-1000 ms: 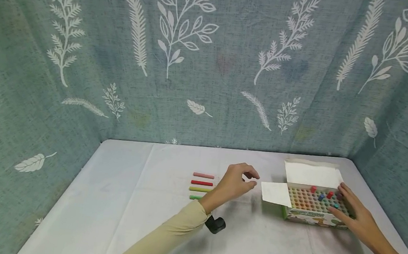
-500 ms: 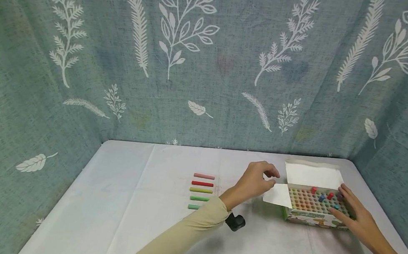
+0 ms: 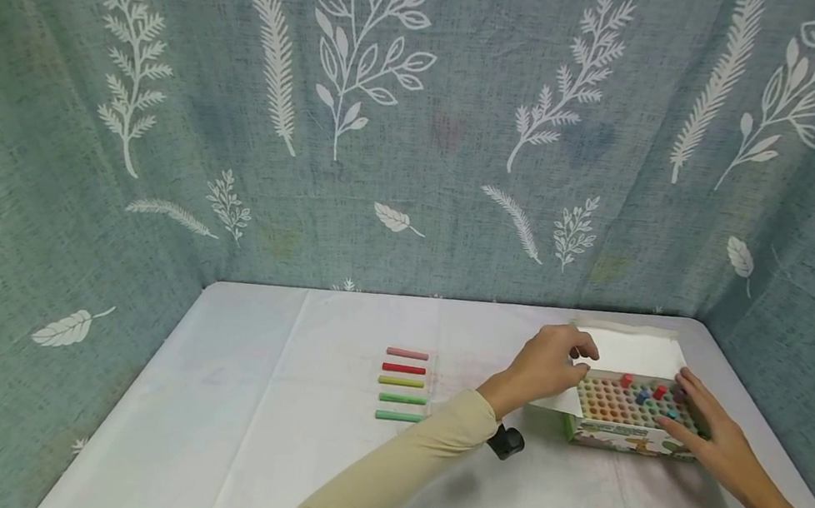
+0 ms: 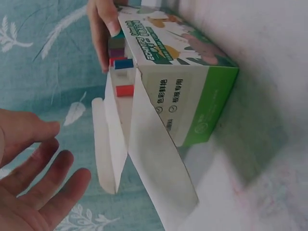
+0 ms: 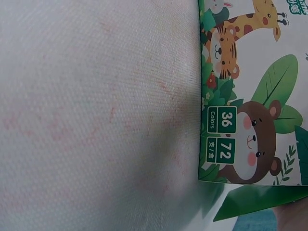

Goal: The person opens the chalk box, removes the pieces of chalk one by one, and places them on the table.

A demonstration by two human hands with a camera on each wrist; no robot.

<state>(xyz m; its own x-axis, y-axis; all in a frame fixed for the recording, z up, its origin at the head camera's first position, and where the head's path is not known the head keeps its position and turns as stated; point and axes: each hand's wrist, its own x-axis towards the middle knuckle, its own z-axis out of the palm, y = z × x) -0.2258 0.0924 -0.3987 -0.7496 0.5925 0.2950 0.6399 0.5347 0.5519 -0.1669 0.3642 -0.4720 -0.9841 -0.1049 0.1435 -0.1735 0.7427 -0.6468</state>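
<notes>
My left hand (image 3: 546,362), empty with its fingers loosely bent, hovers over the left flap (image 4: 161,168) of an open chalk box (image 3: 628,438). In the left wrist view the fingers are apart from the flap. My right hand (image 3: 722,436) holds the box at its right end, thumb over the front rim and fingers at the back corner. A holed insert (image 3: 602,400) fills the box top. Several chalk sticks stand in it, among them a red chalk (image 4: 125,90) and a blue chalk (image 4: 123,64). The right wrist view shows the printed box front (image 5: 260,96).
Several chalk sticks lie in a column left of the box, from a pink chalk (image 3: 407,354) at the back to a teal chalk (image 3: 399,416) in front. The raised white lid (image 3: 638,352) stands behind the box. A patterned curtain (image 3: 421,138) encloses the white table (image 3: 280,441).
My left hand has moved right, from beside the loose chalk sticks to over the box's left flap, uncovering the teal chalk on the table. The right hand and box have stayed put.
</notes>
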